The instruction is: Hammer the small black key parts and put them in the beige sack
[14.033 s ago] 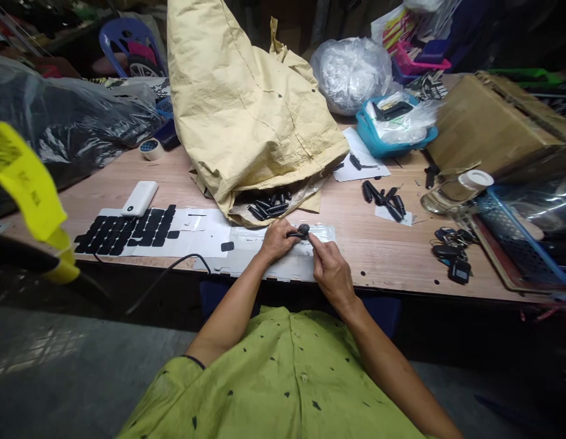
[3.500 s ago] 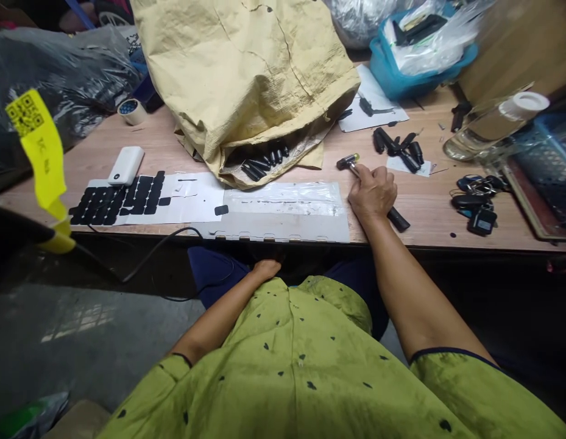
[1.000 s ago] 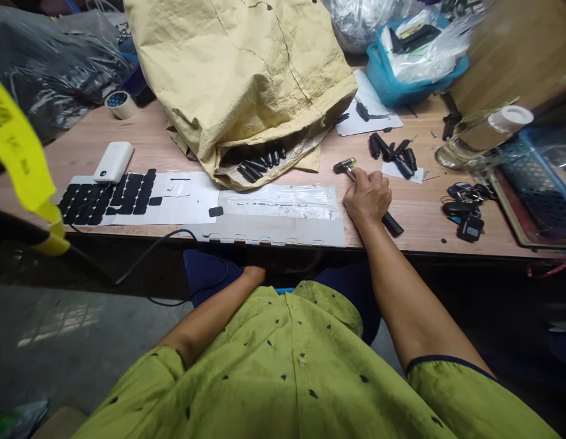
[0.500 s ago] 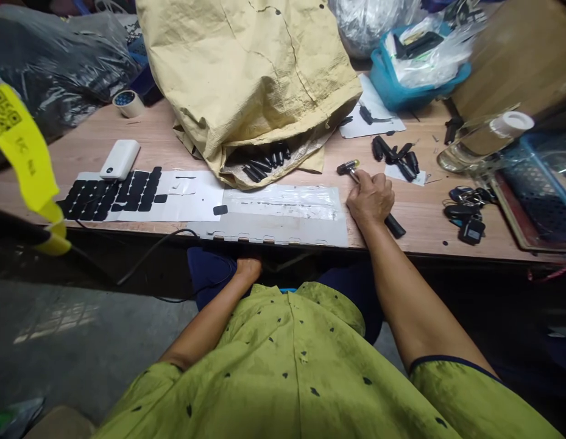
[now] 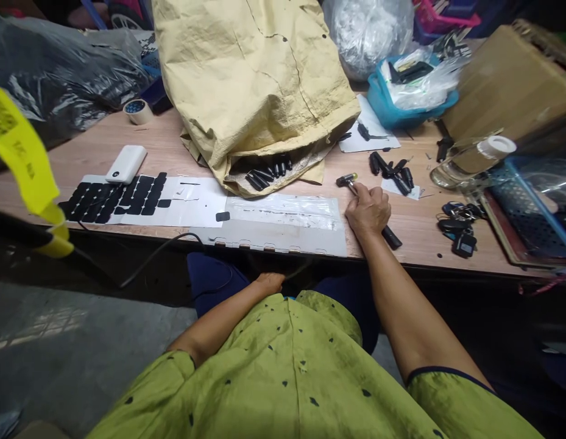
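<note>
My right hand [image 5: 368, 210] is closed round the handle of a small hammer [image 5: 391, 238] lying on the table; its head, with a yellowish face, points away to the upper left. My left hand [image 5: 270, 282] is low at my lap, below the table edge, and its fingers are hidden. Left of the hammer lies a grey board [image 5: 287, 241] with clear tape across it. Behind that, a large tan sack [image 5: 259, 79] lies with its mouth towards me, and several black cylindrical pieces [image 5: 259, 178] show inside.
Black pads [image 5: 95, 202] and a white power bank [image 5: 126, 163] lie at left, near a tape roll [image 5: 137, 111]. At right are black parts [image 5: 392, 167], keys [image 5: 460, 228], a bottle [image 5: 474, 160], a blue basket [image 5: 534, 201] and a teal basket [image 5: 387, 100].
My left hand has moved to the right across my lap. My right hand stays on the hammer. The whole view has shifted slightly.
</note>
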